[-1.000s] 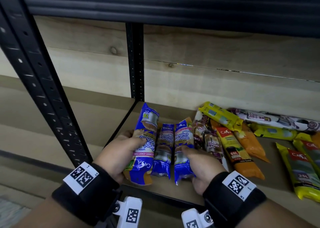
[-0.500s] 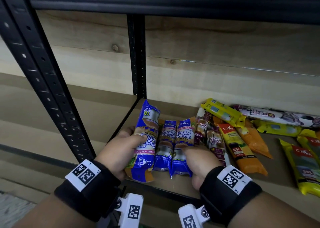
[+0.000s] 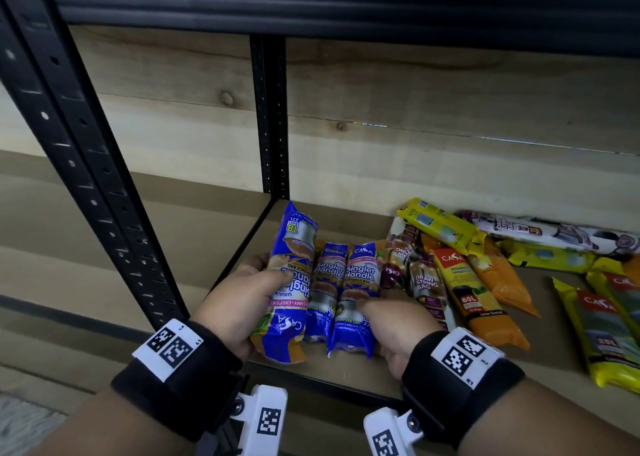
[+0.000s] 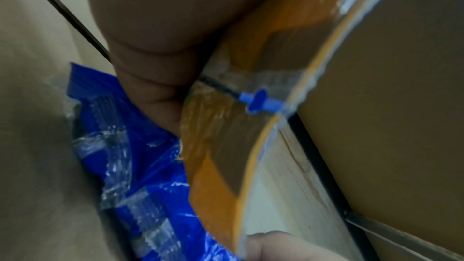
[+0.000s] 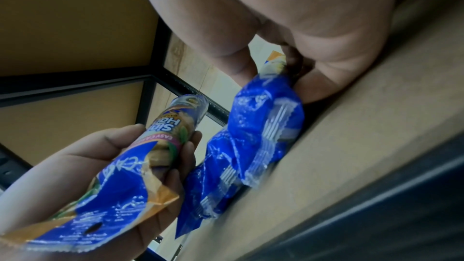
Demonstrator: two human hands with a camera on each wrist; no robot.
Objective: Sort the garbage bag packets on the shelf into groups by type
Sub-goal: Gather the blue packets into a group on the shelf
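Note:
My left hand (image 3: pixel 242 303) grips a blue Singlet Handle packet (image 3: pixel 289 282), held lifted off the shelf at the left end; the right wrist view shows that left hand (image 5: pixel 105 168) wrapped round the blue Singlet Handle packet (image 5: pixel 160 140). Two more blue packets lie side by side on the shelf board; my right hand (image 3: pixel 391 320) holds the right blue packet (image 3: pixel 356 299), thumb on top. Next to it lies the middle blue packet (image 3: pixel 327 289). In the right wrist view my right hand's fingers (image 5: pixel 316 78) pinch that right blue packet (image 5: pixel 266 118).
Right of my hands lie purple draw string packets (image 3: pixel 420 275), orange packets (image 3: pixel 485 296) and yellow packets (image 3: pixel 440 225), one white packet (image 3: pixel 550 230) at the back. Black uprights (image 3: pixel 270 116) and the shelf's front rail (image 3: pixel 322 383) frame the board. A wooden wall stands behind.
Both hands with the blue packets have shifted slightly; the left packet stays lifted and the right hand has drawn its packet a little toward the front edge.

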